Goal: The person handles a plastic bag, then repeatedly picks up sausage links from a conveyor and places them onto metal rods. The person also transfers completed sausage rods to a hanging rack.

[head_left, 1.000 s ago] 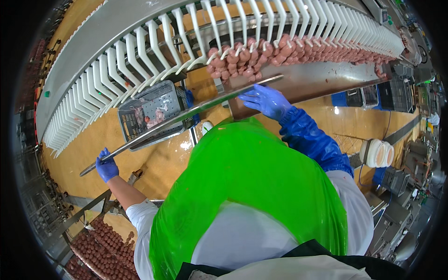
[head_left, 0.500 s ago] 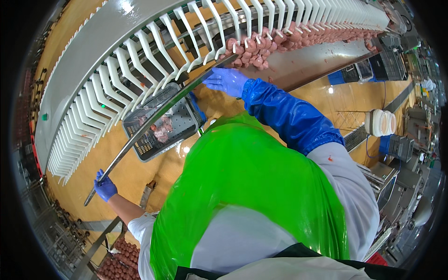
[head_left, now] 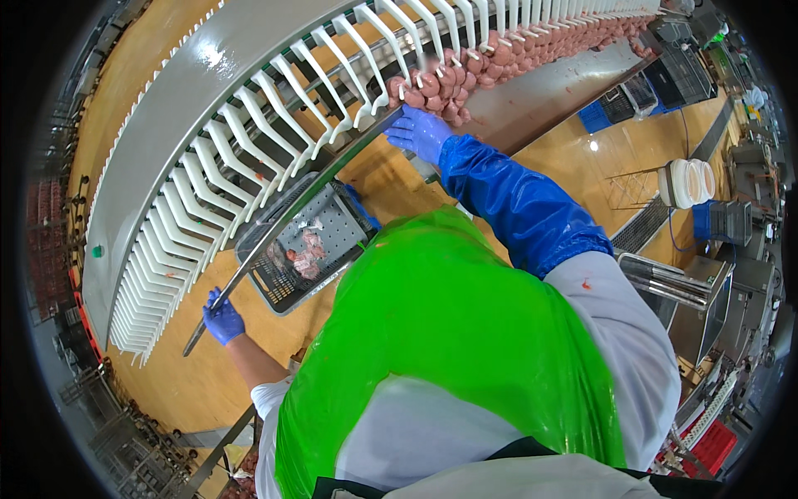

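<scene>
A long metal rod (head_left: pixel 243 269) slants from lower left up toward the hook rack. My left hand (head_left: pixel 224 318), in a purple glove, is closed round it near its lower end. At the upper end my right hand (head_left: pixel 422 135), gloved with a blue sleeve, has its fingers stretched out against the rod. Just beyond those fingers, pink sausage links (head_left: pixel 449 87) hang bunched on white plastic hooks (head_left: pixel 405 51). The links run on to the right along the row. Toward the left, the hooks (head_left: pixel 179 241) carry no links.
A grey curved machine housing (head_left: pixel 150 108) bears the hooks. Under the rod stands a grey perforated crate (head_left: pixel 353 218) with meat scraps (head_left: pixel 309 254) in it. A metal tray (head_left: pixel 540 96) lies below the links. White buckets (head_left: pixel 688 184) and dark crates (head_left: pixel 677 75) stand on the right.
In the picture, the rod's lower end and my left hand have shifted right and slightly down. My right hand has moved slightly up and right, nearer the links. The whole view has turned a little.
</scene>
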The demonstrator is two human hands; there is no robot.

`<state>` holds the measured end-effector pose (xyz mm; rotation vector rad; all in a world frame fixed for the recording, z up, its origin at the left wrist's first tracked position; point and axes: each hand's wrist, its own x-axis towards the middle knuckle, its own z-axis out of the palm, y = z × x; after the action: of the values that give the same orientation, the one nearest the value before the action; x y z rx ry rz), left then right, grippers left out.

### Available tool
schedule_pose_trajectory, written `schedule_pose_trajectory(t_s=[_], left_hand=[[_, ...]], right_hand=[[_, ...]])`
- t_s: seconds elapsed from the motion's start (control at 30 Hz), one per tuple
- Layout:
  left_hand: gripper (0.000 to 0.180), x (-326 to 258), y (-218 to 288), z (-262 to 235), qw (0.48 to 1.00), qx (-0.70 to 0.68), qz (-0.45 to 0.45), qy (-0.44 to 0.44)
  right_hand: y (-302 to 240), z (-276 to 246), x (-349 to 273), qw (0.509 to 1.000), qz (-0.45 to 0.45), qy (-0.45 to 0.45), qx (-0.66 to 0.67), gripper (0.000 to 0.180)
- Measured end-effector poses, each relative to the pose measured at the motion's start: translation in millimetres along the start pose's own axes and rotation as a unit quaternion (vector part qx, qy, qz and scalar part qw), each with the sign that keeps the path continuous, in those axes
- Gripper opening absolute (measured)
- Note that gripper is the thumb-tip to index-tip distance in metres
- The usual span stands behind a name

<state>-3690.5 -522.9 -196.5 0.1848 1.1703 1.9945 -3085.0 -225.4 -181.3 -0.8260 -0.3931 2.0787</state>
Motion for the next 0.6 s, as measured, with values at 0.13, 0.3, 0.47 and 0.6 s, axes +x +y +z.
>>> schedule_pose_trajectory(t_s=[0.13,0.3,0.47,0.6], left_hand=[[0.035,2,-59,83,0.999,-0.026,-0.042,0.012],[0.029,30,-64,102,0.997,0.001,-0.078,-0.016],[0.029,34,-109,144,0.992,0.044,-0.097,-0.067],[0.033,55,-100,119,0.99,0.051,-0.123,-0.047]], right_hand=[[-7,0,-10,0.999,-0.008,0.022,0.023,0.031],[-9,11,-9,1.0,-0.02,0.023,-0.006,0.031],[-11,0,-2,0.999,-0.025,0.03,0.007,0.03],[5,13,-11,0.999,-0.028,-0.03,0.018,0.032]])
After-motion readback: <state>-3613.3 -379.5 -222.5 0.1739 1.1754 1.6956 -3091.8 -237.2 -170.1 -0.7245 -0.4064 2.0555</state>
